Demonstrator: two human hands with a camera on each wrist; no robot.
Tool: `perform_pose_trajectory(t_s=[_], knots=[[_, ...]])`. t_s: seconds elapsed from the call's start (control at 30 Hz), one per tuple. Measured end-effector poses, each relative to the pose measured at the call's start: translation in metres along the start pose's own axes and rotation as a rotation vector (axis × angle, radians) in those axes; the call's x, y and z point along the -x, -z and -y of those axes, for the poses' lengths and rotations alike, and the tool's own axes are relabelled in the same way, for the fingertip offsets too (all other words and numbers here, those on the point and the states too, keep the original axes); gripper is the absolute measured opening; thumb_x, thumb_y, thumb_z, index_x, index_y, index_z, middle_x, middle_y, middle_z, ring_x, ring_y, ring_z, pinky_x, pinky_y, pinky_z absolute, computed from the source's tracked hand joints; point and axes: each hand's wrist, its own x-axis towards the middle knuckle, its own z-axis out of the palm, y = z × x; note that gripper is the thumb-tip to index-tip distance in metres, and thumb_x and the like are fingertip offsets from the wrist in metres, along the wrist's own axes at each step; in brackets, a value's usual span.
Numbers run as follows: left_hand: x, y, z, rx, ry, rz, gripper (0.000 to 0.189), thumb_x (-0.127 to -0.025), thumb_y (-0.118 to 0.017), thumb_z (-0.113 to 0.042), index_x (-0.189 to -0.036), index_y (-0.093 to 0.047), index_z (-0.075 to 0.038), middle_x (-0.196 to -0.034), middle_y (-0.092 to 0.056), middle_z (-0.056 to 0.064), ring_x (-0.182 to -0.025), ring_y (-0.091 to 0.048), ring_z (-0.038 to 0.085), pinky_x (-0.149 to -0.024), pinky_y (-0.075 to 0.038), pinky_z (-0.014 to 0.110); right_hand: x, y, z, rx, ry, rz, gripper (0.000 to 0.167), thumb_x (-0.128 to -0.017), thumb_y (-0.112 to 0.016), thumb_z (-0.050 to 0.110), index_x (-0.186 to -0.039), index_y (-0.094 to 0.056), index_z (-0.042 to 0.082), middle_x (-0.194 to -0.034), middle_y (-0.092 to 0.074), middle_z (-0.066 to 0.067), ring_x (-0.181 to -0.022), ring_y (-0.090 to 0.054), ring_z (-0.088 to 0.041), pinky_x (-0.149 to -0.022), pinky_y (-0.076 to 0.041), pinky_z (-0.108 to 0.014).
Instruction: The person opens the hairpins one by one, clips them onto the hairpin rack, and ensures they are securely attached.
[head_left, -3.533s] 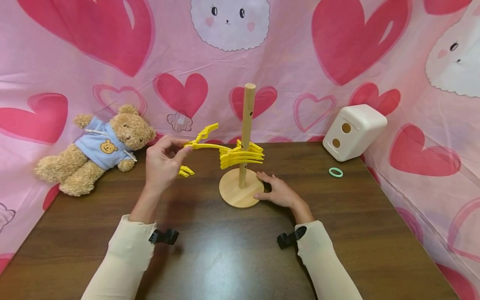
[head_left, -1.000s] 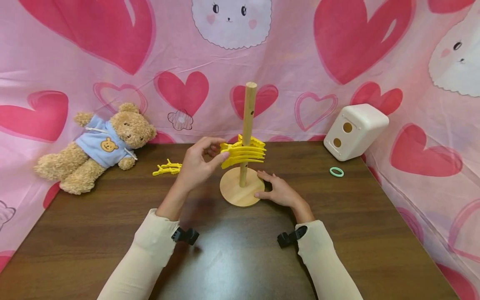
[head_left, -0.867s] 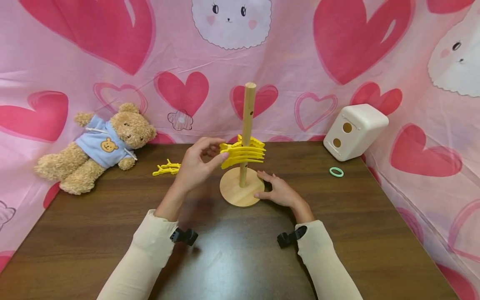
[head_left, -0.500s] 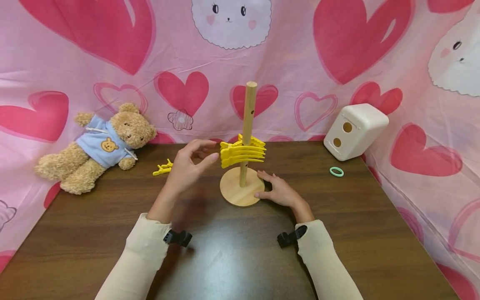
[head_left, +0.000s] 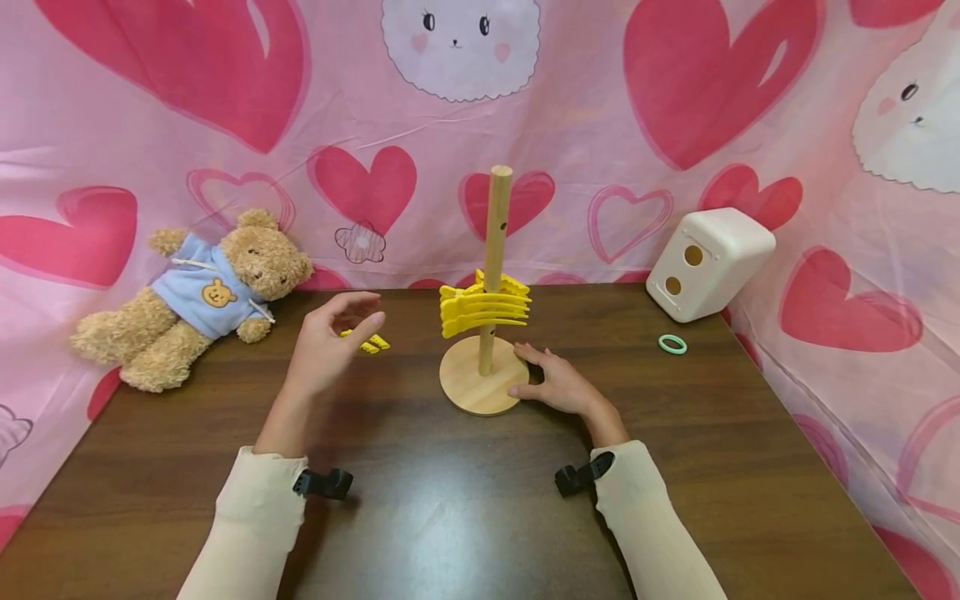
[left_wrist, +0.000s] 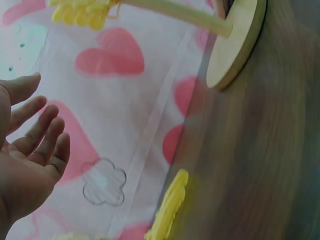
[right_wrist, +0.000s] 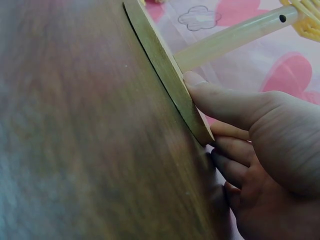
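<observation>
Leftward, off the yellow pieces (head_left: pixel 480 313) partway up the upright wooden post (head_left: pixel 497 237), the left hand (head_left: pixel 324 346) has moved; it holds nothing, fingers loosely bent, thumb apart, near more yellow strips (head_left: pixel 375 343) on the table (head_left: pixel 435 508). The right hand (head_left: pixel 561 385) grips the round base (head_left: pixel 468 385) by its rim, thumb on top.

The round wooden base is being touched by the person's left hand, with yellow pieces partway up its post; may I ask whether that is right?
Not quite: the right hand is touching the round wooden base, as the head view shows; the left hand is apart from it. The yellow pieces are indeed partway up the post.
</observation>
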Motion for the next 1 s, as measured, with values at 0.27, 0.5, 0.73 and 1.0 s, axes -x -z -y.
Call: perform_pose_trajectory(t_s=[0.27, 0.5, 0.73, 1.0], knots=[[0.002, 0.022, 0.021, -0.042, 0.046, -0.018, 0.033, -0.096, -0.072, -0.016, -0.124, -0.068, 0.001, -0.112, -0.068, 0.015, -0.099, -0.059, 0.007, -0.085, -0.045, 0.016, 0.0, 0.001, 0.001, 0.009, 0.005, -0.002, 0.077, -0.091, -0.078, 0.026, -0.153, -0.04, -0.001, -0.16, -0.033, -0.015, -0.152, -0.019, -0.032, -0.122, -0.007, -0.051], [0.004, 0.04, 0.043, -0.06, 0.157, 0.013, 0.04, -0.098, -0.071, -0.023, -0.129, -0.065, 0.001, -0.121, -0.066, 0.012, -0.105, -0.059, 0.004, -0.088, -0.045, 0.012, 0.0, 0.0, -0.001, 0.0, 0.001, -0.003, 0.078, -0.091, -0.078, 0.026, -0.153, -0.04, -0.001, -0.16, -0.033, -0.015, -0.152, -0.018, -0.033, -0.122, -0.007, -0.052], [0.004, 0.055, 0.066, -0.096, 0.276, 0.031, 0.048, -0.098, -0.07, -0.027, -0.134, -0.06, 0.002, -0.131, -0.061, 0.022, -0.102, -0.057, -0.003, -0.083, -0.045, 0.01, 0.0, -0.001, -0.001, -0.004, 0.008, -0.005, 0.078, -0.091, -0.078, 0.026, -0.153, -0.04, -0.001, -0.161, -0.032, -0.016, -0.152, -0.018, -0.033, -0.122, -0.007, -0.052], [0.005, 0.068, 0.088, -0.017, 0.377, 0.009, 0.055, -0.096, -0.073, -0.029, -0.135, -0.057, 0.005, -0.123, -0.064, 0.004, -0.103, -0.054, 0.004, -0.082, -0.045, 0.013, 0.001, 0.0, 0.001, 0.004, 0.002, -0.004, 0.078, -0.091, -0.078, 0.028, -0.153, -0.04, 0.0, -0.161, -0.031, -0.016, -0.152, -0.017, -0.035, -0.121, -0.007, -0.054]])
